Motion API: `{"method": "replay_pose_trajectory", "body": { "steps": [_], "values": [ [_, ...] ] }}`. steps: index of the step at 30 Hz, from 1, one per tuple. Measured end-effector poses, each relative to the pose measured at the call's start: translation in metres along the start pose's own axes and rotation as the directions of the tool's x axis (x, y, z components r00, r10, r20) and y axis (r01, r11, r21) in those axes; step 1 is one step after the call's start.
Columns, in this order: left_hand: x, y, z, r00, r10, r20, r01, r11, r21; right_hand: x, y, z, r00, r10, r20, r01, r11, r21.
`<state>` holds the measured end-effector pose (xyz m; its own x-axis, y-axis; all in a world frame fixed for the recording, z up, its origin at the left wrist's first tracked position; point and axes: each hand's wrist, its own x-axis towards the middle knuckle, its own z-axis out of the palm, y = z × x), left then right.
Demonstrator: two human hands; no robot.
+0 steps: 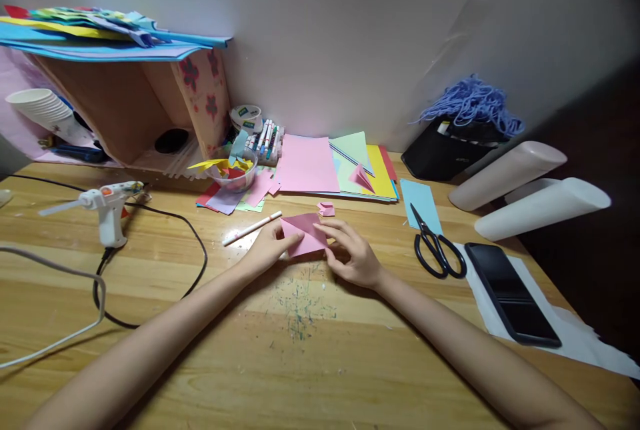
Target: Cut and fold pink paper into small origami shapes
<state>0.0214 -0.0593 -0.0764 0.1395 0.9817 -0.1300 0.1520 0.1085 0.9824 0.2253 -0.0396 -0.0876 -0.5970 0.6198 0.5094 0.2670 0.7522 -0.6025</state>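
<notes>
A small piece of pink paper [311, 241], with a darker pink triangular area along its top, is held just over the wooden table between my hands. My left hand [273, 243] pinches its left edge, thumb on top. At the right edge, my right hand [356, 255] grips the paper between thumb and fingers. Just beyond it lies a small folded pink scrap [326, 209]. A white marker [253, 228] rests on the table beside my left hand.
On the left are a white glue gun [113, 207] and its looping black cord. Coloured sheets [310, 163] lie along the wall near a plastic bowl [240, 180] of scraps. Black scissors [435, 250], a phone [510, 290] and white paper tubes [540, 207] occupy the right.
</notes>
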Motion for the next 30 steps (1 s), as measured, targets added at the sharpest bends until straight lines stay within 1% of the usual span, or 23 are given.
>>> {"method": "replay_pose_trajectory", "body": {
  "steps": [2,4,7,10,12,14,15,18,19,21,24,26,27,30],
  "values": [
    [0.0,0.001,0.001,1.0,-0.013,0.008,0.013,1.0,0.028,0.0,0.001,0.0,0.998,0.06,0.024,-0.062,0.996,0.069],
    [-0.001,0.001,0.001,1.0,-0.005,0.025,0.005,1.0,0.021,0.0,0.003,0.0,0.994,0.091,0.054,-0.097,0.989,0.114],
    [0.0,-0.001,0.001,0.998,0.026,0.06,-0.027,1.0,0.015,-0.001,0.008,0.0,0.994,0.076,0.08,-0.084,0.992,0.098],
    [0.001,-0.004,-0.001,0.997,0.022,0.076,-0.029,0.994,0.102,-0.001,0.01,-0.002,0.996,0.064,0.069,-0.07,0.995,0.076],
    [0.0,-0.005,-0.001,0.998,0.015,0.068,-0.026,0.987,0.158,-0.001,0.009,-0.003,0.995,0.09,0.052,-0.095,0.99,0.105],
    [-0.001,-0.003,0.0,0.994,0.011,0.105,-0.027,0.987,0.156,0.001,0.007,-0.003,0.987,0.154,0.037,-0.158,0.973,0.168],
    [-0.002,-0.001,0.001,0.989,0.003,0.149,-0.022,0.992,0.126,0.001,0.005,-0.003,0.979,0.203,0.023,-0.203,0.955,0.215],
    [-0.006,0.002,0.004,0.953,-0.03,0.302,0.035,0.999,-0.011,0.004,-0.001,-0.001,0.925,0.38,-0.018,-0.347,0.863,0.368],
    [-0.006,0.003,0.005,0.944,-0.037,0.328,0.056,0.997,-0.051,0.005,-0.003,0.001,0.903,0.43,-0.022,-0.384,0.828,0.408],
    [-0.007,0.003,0.006,0.946,-0.033,0.321,0.07,0.992,-0.104,0.006,-0.005,0.003,0.866,0.5,-0.003,-0.444,0.772,0.456],
    [-0.007,0.001,0.006,0.968,0.031,0.247,-0.005,0.994,-0.105,0.006,-0.004,0.004,0.827,0.563,0.014,-0.503,0.727,0.466],
    [-0.007,0.0,0.006,0.973,0.07,0.218,-0.053,0.995,-0.083,0.005,-0.003,0.004,0.815,0.579,0.007,-0.52,0.726,0.45],
    [-0.007,-0.001,0.006,0.975,0.072,0.212,-0.054,0.995,-0.087,0.004,-0.003,0.004,0.813,0.582,0.004,-0.523,0.729,0.442],
    [-0.008,0.0,0.009,0.984,0.028,0.174,-0.009,0.994,-0.11,0.003,-0.003,0.005,0.814,0.581,0.008,-0.527,0.731,0.434]
  ]
}}
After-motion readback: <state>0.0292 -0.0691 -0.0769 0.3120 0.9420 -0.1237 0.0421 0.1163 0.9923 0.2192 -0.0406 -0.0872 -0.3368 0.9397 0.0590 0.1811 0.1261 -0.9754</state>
